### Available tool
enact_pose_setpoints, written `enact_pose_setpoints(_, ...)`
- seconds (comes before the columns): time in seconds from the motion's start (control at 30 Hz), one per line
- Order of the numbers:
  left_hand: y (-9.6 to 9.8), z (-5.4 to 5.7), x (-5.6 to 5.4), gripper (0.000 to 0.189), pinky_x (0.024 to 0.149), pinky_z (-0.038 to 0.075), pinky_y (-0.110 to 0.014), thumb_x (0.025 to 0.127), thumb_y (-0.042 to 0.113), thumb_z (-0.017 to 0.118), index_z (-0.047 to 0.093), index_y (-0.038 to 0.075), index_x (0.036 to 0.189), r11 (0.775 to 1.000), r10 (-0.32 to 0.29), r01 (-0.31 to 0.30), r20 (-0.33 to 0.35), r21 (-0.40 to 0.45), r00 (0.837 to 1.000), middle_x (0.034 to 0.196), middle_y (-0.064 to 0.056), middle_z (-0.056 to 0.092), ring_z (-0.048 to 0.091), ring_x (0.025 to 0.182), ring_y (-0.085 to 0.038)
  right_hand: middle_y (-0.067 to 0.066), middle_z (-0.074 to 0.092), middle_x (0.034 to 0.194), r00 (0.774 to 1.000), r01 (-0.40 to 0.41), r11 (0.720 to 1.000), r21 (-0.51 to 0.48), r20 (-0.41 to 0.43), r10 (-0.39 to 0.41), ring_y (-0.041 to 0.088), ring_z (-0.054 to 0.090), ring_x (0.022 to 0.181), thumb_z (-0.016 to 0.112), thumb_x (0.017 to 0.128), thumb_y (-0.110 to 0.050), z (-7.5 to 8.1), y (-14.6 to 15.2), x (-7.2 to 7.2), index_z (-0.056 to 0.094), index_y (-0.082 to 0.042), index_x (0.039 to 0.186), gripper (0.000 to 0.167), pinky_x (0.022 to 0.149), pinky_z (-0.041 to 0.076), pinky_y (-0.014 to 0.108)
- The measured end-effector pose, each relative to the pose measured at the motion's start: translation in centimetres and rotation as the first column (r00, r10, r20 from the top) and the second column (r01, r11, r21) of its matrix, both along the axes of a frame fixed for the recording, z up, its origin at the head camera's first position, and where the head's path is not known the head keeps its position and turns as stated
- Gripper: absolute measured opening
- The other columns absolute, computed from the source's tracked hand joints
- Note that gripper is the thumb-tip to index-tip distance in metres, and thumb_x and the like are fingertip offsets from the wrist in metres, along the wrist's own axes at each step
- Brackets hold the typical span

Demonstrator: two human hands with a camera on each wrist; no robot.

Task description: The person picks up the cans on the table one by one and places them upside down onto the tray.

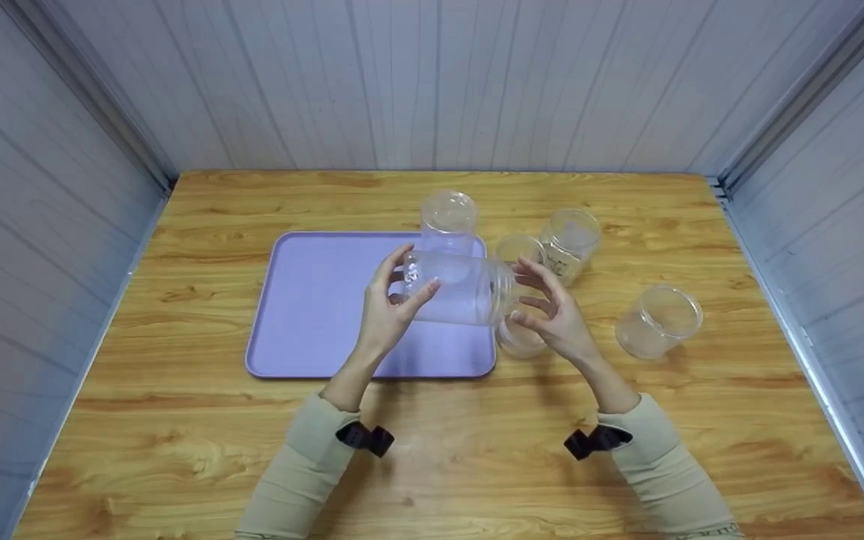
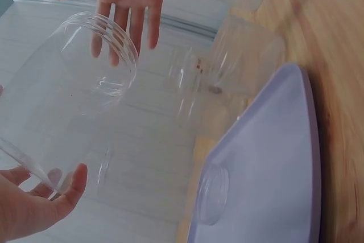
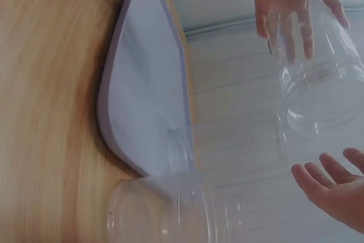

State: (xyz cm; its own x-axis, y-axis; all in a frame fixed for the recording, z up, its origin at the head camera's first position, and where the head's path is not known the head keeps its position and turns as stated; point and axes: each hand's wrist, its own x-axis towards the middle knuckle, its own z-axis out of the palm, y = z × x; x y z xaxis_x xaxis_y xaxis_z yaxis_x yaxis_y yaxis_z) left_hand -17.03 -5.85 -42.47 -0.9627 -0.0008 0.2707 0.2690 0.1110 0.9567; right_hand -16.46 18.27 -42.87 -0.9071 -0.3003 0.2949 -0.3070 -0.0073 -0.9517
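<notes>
While left hand [image 1: 387,315] grips jar [image 1: 456,289] mid-frame: smooth plastic might slip.
Right hand [image 1: 559,322]: holding nothing; careless lowering could topple centre-right container [image 1: 522,343].

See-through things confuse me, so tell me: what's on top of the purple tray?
One jar stands on the tray, near its far right corner. The held jar is in the air, in the left hand, which hides a patch of tray in the head view.

The wood-grain counter [image 1: 177,450] carries a lilac tray [image 1: 327,307]; just right of it stand several clear jars [image 1: 571,234], with another clear jar [image 1: 653,334] farther right
</notes>
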Motion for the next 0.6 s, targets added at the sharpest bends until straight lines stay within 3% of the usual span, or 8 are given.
enact_pose_setpoints(0.17, -1.2, -0.2, -0.1, 0.061, 0.064, 0.048, -0.031, 0.076, 0.022, 0.070, 0.044, 0.007, 0.129, 0.996, 0.051, -0.050, 0.016, -0.068, 0.999, 0.114, -0.011, 0.049, 0.049, 0.093, -0.022, 0.025, 0.043, 0.125, 0.997, 0.076, 0.986, 0.145, -0.018, -0.075, 0.032, 0.040, 0.112, 0.064, 0.073, 0.009, 0.9, -0.1, 0.2, 0.039, 0.011, 0.125, 0.058, 0.090, 0.035, 0.051)
enact_pose_setpoints(0.27, -1.8, -0.3, -0.2, 0.063, 0.066, 0.046, -0.031, 0.075, 0.024, 0.071, 0.044, 0.007, 0.129, 0.992, 0.074, -0.071, 0.030, -0.105, 0.997, 0.115, -0.012, 0.048, 0.048, 0.093, -0.023, 0.019, 0.046, 0.124, 0.992, 0.122, 0.959, 0.256, -0.056, -0.111, 0.028, 0.043, 0.111, 0.070, 0.073, -0.001, -0.1, 0.3, -0.4, 0.045, 0.006, 0.123, 0.057, 0.089, 0.038, 0.048)
enact_pose_setpoints(0.4, -2.6, -0.5, -0.5, 0.065, 0.067, 0.045, -0.031, 0.074, 0.030, 0.072, 0.044, 0.008, 0.129, 0.981, 0.101, -0.092, 0.048, -0.168, 0.994, 0.114, -0.009, 0.049, 0.047, 0.093, -0.021, 0.014, 0.049, 0.122, 0.981, 0.165, 0.896, 0.411, -0.163, -0.105, 0.024, 0.044, 0.109, 0.075, 0.070, -0.017, -2.0, 1.0, -1.4, 0.050, -0.001, 0.122, 0.060, 0.088, 0.039, 0.043)
enact_pose_setpoints(0.6, -3.4, -0.9, -1.4, 0.067, 0.071, 0.043, -0.031, 0.071, 0.034, 0.072, 0.046, 0.006, 0.126, 0.963, 0.134, -0.121, 0.035, -0.242, 0.990, 0.112, -0.007, 0.050, 0.046, 0.093, -0.019, 0.015, 0.049, 0.117, 0.952, 0.190, 0.772, 0.606, -0.305, 0.005, 0.028, 0.042, 0.112, 0.076, 0.068, -0.029, -3.1, 1.3, -2.1, 0.050, 0.001, 0.120, 0.065, 0.098, 0.030, 0.041)
